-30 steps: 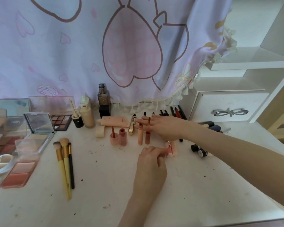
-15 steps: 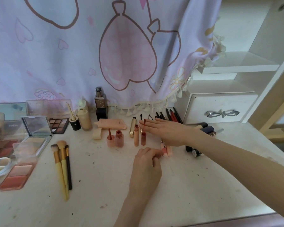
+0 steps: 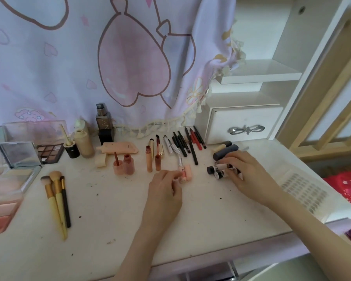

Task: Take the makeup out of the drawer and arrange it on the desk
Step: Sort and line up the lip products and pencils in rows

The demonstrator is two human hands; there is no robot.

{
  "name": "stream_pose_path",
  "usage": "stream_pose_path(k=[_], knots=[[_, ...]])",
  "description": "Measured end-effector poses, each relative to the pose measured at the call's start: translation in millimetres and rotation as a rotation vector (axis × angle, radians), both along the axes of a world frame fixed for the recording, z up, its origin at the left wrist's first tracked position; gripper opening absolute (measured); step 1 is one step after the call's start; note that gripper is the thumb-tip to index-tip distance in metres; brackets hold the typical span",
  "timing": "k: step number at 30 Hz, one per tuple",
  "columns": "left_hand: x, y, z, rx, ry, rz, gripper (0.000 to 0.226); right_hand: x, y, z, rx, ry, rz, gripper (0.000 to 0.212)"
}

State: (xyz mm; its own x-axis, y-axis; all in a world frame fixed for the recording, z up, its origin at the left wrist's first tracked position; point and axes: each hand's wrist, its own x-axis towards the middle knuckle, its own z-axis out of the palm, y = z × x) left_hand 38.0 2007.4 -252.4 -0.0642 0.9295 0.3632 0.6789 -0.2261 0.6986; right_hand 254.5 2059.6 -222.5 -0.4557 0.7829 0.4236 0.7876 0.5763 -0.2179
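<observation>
Right hand (image 3: 249, 177) is curling fingers round black-capped white tubes (image 3: 221, 171) on desk (image 3: 114, 209), right of pencil row (image 3: 188, 142). Left hand (image 3: 164, 191) is pinching pink lip tubes (image 3: 184, 171) w/ fingertips, mid-desk, just beside the brown glosses (image 3: 153, 161).

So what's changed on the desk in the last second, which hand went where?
The right hand left the upright lip tubes and swung right, now gripping the small black-and-white capped tubes. The left hand stayed at the lying pale pink tubes. The yellow-handled brushes and palettes did not move.
</observation>
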Motion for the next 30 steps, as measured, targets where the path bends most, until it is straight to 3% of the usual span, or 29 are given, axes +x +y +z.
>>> stream_pose_path(k=[8, 15, 18, 21, 25, 30], knots=[[-0.1, -1.8, 0.8, 0.0, -0.011, 0.013, 0.028, 5.4, -4.0, -8.2, -0.089, -0.074, -0.052, 0.017], [1.3, -2.4, -0.6, 0.051, -0.026, -0.008, 0.029, 7.2, -10.9, -7.3, -0.199, -0.097, -0.045, 0.027], [2.9, -2.2, 0.4, 0.105, -0.04, -0.113, 0.044, -4.2, -20.8, 1.8, -0.268, 0.121, 0.003, 0.022], [6.2, -4.9, 2.0, 0.144, 0.001, -0.288, 0.056, -23.5, -31.9, 13.0, -0.549, 0.504, 0.064, 0.009], [5.9, -8.6, 1.1, 0.239, 0.053, -0.311, 0.021, -45.0, -43.4, 9.2, -0.775, 0.839, 0.046, 0.015], [6.8, -9.1, 0.8, 0.181, -0.029, -0.255, 0.01, -57.5, -50.1, -4.0, -0.919, 1.268, 0.038, 0.025]])
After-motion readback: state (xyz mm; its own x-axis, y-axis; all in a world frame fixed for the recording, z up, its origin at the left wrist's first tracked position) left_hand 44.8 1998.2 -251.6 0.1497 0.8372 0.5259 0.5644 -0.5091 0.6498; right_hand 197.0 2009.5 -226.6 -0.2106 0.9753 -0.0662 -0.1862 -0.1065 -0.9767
